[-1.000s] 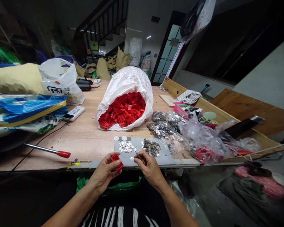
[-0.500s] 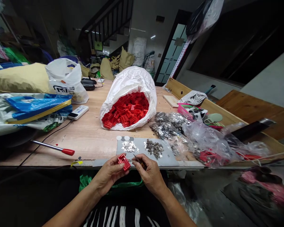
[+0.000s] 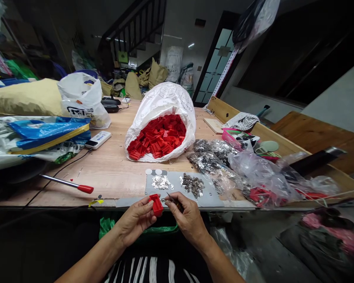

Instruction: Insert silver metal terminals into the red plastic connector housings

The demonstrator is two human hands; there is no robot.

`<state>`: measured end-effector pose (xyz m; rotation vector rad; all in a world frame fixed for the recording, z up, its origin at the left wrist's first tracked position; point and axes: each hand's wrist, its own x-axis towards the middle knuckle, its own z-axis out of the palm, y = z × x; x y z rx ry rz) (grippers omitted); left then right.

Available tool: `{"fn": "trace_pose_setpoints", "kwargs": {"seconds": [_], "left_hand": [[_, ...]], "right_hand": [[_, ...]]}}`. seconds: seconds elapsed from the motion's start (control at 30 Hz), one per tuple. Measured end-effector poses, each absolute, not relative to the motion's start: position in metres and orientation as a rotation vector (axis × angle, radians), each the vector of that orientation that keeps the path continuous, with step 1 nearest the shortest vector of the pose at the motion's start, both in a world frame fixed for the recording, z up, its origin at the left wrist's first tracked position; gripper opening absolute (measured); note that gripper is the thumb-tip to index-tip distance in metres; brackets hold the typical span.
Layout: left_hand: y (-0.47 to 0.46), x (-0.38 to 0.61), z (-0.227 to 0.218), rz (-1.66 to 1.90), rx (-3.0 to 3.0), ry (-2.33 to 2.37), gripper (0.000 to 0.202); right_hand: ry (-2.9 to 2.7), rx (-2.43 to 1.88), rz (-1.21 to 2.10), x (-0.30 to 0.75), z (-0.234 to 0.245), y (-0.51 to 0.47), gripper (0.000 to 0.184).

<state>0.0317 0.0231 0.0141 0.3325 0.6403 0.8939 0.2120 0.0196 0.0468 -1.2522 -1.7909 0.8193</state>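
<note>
My left hand (image 3: pixel 139 218) is closed around a small red plastic housing (image 3: pixel 156 205), with its hollow side turned up toward me. Just to the right, my right hand (image 3: pixel 186 215) grips a thin pointed tool with a dark handle (image 3: pixel 179 206); its slim tip points up and to the left. A tiny metal piece (image 3: pixel 163 200) shows by the right fingertips, close to the housing. Beyond the hands, a pile of shiny silver metal parts (image 3: pixel 161 182) and a pile of darker metal parts (image 3: pixel 192 184) lie on a grey mat (image 3: pixel 177 199).
A white woven sack (image 3: pixel 172 95) lies open toward me, full of red housings (image 3: pixel 162 137). Clear bags of metal parts (image 3: pixel 208 163) and a pink basket (image 3: pixel 231 136) are at the right. A red-handled lever (image 3: pixel 85 189) juts in from the left, near a white device (image 3: pixel 98 140).
My left hand has turned the red housing, so its hollow now faces differently, and shifted it slightly right. My right hand stays almost still with the pointed tool.
</note>
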Motion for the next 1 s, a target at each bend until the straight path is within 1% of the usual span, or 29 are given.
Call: {"fn": "trace_pose_setpoints", "kwargs": {"seconds": [0.27,0.43,0.8,1.0], "left_hand": [[0.0202,0.0319,0.0133,0.849,0.365,0.632,0.028],[0.0187,0.0325,0.0136,0.832,0.354,0.619,0.021],[0.0169,0.0319,0.009,0.809,0.283,0.608,0.021],[0.0168,0.0327,0.006,0.788,0.267,0.596,0.023]], "right_hand": [[-1.892,-1.236,0.797,0.2126,0.049,0.0212,0.011],[-2.014,-1.206,0.765,0.2118,0.0484,0.0245,0.013],[-2.121,-1.215,0.748,0.2133,0.0509,0.0263,0.016],[-2.118,-1.253,0.756,0.2127,0.051,0.0283,0.01]]}}
